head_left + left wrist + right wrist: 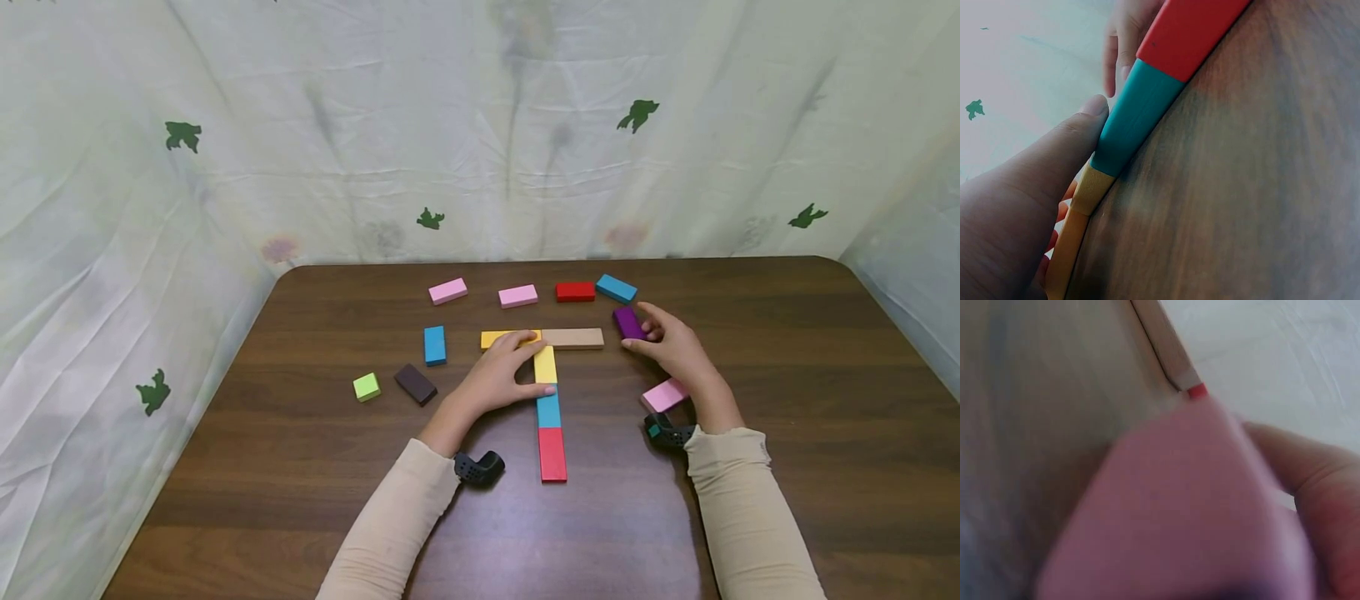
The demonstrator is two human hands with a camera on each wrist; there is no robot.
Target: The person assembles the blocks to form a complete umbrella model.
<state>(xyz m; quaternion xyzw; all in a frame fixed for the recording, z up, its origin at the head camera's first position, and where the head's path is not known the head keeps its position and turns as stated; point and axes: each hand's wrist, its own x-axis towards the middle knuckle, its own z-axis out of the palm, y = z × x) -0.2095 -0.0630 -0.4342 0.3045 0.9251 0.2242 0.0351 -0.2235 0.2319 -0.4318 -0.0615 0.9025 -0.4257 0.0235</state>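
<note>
Nearest: two beige sleeves (750, 508), one black camera (480, 469) at each wrist. Fourteen blocks counted on the brown wooden tabletop (300, 533): three blue, three pink, two red, two yellow, one each tan, purple, dark brown, green. Five of them form a T. Its stem, near to far: one red block (552, 456), one blue block (548, 410), one pale yellow block (545, 365), end to end. Right of the stem, one pink block (663, 396) lies partly covered by the right wrist. Left of the stem, one dark brown block (416, 385) and one small green block (367, 387), near each other. Left hand (497, 373) rests over the upper stem; its grip is spread, thumb at the blue-yellow joint, fingers reaching the crossbar. Crossbar: one deeper yellow block (491, 339) at left, one tan block (572, 338) at right, ends meeting. One loose blue block (435, 346) lies left of it. Right hand (681, 354) is at the one purple block (628, 323), right of the crossbar; thumb and fingers curve about it, but whether that grip is clamped cannot be told. Far edge, left to right: two pink blocks (447, 291), one red block (575, 292), one blue block (617, 288) just beside the red. Behind: pale cloth (480, 125), five green leaf-like patches (638, 115).
</note>
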